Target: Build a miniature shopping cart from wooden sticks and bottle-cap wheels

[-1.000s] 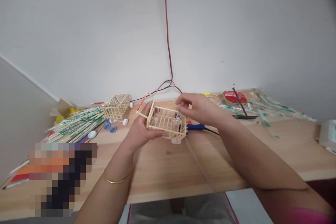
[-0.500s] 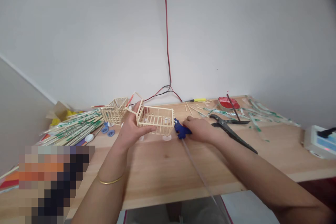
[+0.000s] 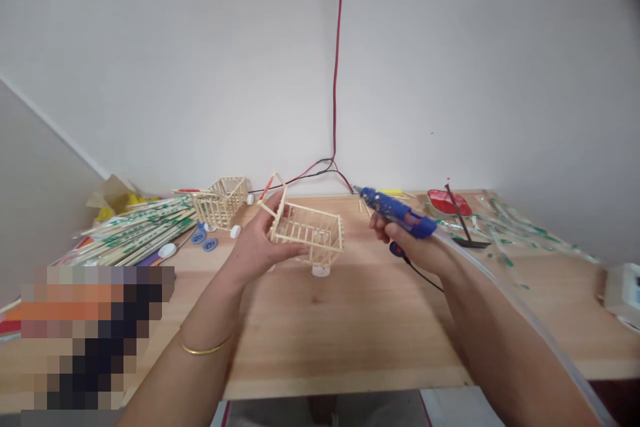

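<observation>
My left hand (image 3: 263,240) grips the handle end of a small cart (image 3: 313,230) made of thin wooden sticks, thumb along its near side. The cart has white round wheels underneath and a red-tipped handle, and it sits tilted a little. In my right hand (image 3: 405,240) is a blue glue gun (image 3: 397,211), raised above the table with its nozzle pointing up and to the left. A long clear glue stick trails from its rear along my forearm. Left of my left hand stands a second stick cart (image 3: 220,203) near the wall.
Wrapped sticks (image 3: 135,237) lie in a heap at the left, near blue round caps (image 3: 204,240) and a white cap (image 3: 167,251). A red dish (image 3: 449,202) and torn clear wrappers (image 3: 505,233) are at the right. A white box (image 3: 623,293) sits at the right edge.
My right hand has lifted the glue gun off the table and turned its nozzle up and left. My left hand keeps the cart, now turned slightly. The view has shifted a little.
</observation>
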The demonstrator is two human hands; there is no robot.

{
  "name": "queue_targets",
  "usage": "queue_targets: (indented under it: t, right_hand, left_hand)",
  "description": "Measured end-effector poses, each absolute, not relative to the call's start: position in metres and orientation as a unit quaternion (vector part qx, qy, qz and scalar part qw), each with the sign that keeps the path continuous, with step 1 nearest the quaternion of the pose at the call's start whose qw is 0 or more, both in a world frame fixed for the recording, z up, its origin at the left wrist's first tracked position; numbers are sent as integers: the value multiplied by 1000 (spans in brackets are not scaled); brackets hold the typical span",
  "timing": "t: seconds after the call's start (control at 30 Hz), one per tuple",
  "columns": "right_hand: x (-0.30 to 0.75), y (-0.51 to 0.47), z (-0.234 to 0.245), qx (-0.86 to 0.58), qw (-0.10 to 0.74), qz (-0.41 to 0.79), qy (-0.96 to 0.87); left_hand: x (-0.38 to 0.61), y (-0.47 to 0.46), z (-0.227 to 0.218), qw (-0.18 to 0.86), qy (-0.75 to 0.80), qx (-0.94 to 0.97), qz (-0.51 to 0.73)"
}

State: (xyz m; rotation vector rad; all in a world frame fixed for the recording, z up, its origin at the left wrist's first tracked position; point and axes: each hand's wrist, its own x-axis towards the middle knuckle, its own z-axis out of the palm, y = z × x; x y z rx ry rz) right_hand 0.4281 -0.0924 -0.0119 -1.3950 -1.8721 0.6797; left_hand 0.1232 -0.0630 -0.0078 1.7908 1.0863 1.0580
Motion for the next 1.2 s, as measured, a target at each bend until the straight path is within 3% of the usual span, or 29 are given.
queue_targets:
  t: [0.43,1.2]
  right_hand:
    - [413,-92,-4,-529,263,265,-762]
    - [401,-105,18,-524,240,256,-776]
  left_hand:
    - [140,-71,2,393,451,714,365]
    - [141,-76,2,383,417,748,346]
